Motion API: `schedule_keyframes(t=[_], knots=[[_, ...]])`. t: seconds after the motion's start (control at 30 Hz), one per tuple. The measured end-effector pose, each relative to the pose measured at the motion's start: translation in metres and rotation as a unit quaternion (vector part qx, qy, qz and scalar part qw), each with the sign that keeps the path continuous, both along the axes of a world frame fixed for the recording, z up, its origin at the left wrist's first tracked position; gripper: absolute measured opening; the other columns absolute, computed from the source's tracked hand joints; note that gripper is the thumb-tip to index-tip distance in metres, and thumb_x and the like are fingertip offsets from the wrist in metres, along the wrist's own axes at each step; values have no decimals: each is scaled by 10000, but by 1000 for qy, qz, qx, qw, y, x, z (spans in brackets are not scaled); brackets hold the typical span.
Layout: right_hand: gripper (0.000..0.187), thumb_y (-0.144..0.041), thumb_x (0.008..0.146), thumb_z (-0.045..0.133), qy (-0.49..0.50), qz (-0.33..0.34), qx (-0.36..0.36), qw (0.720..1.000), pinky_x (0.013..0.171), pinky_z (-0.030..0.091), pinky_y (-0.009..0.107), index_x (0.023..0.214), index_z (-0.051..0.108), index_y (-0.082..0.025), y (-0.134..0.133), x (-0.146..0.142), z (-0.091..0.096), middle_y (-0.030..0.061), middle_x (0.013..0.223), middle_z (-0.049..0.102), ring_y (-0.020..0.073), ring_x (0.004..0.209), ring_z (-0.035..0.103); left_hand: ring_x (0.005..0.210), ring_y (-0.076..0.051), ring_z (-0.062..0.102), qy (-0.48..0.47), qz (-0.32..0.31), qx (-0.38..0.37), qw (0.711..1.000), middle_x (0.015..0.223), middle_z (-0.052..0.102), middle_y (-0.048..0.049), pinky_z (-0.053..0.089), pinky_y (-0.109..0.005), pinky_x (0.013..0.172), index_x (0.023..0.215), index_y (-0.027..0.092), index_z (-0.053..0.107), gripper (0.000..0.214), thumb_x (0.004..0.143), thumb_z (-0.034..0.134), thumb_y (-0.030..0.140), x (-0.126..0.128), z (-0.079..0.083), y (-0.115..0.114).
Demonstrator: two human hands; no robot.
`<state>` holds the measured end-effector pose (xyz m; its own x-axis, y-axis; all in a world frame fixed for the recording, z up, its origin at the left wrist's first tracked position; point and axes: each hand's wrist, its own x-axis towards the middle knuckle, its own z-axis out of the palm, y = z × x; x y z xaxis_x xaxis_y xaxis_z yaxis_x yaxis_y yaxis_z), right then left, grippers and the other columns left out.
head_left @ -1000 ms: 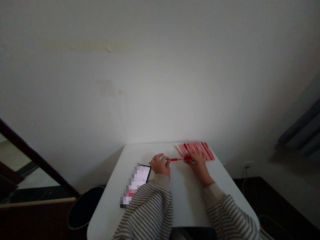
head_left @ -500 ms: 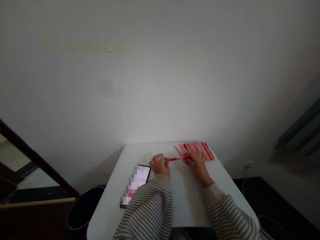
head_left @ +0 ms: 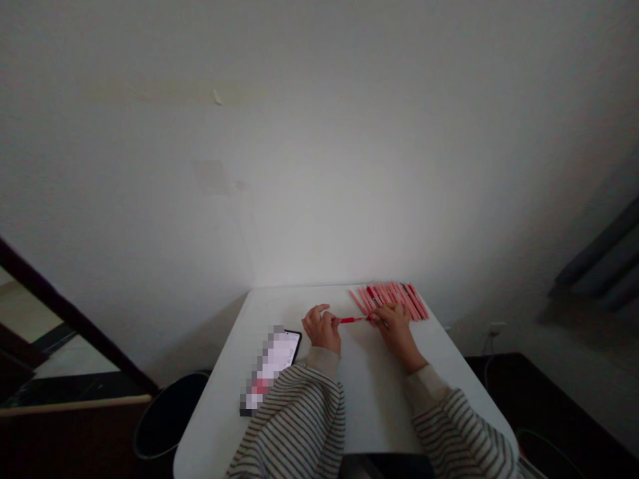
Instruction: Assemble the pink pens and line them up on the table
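Above the white table, my left hand [head_left: 322, 328] pinches a slim red pen [head_left: 347, 320] that points toward the right. My right hand [head_left: 394, 324] is closed on a short red piece [head_left: 370, 317] at the pen's right end, mostly covered by the fingers. A pale, narrow stretch shows between the two red parts; whether the short piece is a cap I cannot tell. Just behind my right hand lies a row of several pink, pen-like sticks [head_left: 394, 293], with a darker red one among them.
A phone [head_left: 279, 356] with a lit, partly pixelated screen lies left of my left forearm on the white table [head_left: 364, 399]. The table's back edge meets the wall [head_left: 319, 166]. A dark bin [head_left: 170, 416] stands on the floor at the left.
My left hand has shifted slightly right, bringing the pen nearer my right hand. Less of the short red piece shows between the right fingers.
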<state>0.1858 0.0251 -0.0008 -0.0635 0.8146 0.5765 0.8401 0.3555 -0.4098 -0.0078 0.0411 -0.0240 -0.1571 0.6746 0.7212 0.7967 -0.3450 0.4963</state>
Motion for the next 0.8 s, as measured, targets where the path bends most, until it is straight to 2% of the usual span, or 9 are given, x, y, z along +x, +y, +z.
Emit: schedule_keyframes(t=[0.1,0.27,0.37,0.57,0.8], knots=[[291,-431,915,435,-6,-1,0,1000,967,231,523,863,687,-294,-1,-1,1,24,872,662,248,966,480,1059,-232,505,7,9,-15,1000,1060,634,-54,363,-448,905,679,211,589,129,798,576,260,-2,-1,1],[257,-475,873,511,-4,2,22,1000,972,231,509,1011,663,-320,-1,-2,4,24,944,672,253,986,480,1002,-230,519,23,27,-23,999,1023,645,-62,370,-430,885,685,213,608,189,824,537,319,-5,-7,5],[241,-461,881,503,-1,2,26,1000,977,223,507,947,673,-303,-1,-2,4,24,926,673,250,977,485,989,-222,519,13,41,-9,999,1010,644,-64,380,-421,876,667,206,591,204,833,528,308,-3,-8,6],[235,-426,891,488,21,11,12,1000,981,215,518,864,680,-294,-1,-2,3,9,888,673,242,957,485,1014,-228,490,7,26,5,1000,1061,619,-75,392,-421,875,650,193,567,160,803,568,242,1,-4,2],[264,-421,893,469,59,6,6,998,962,261,526,834,689,-288,0,-2,1,25,889,670,241,940,490,1064,-245,476,8,24,-5,1000,1137,579,-87,379,-466,910,664,195,582,178,821,538,267,3,1,-2]])
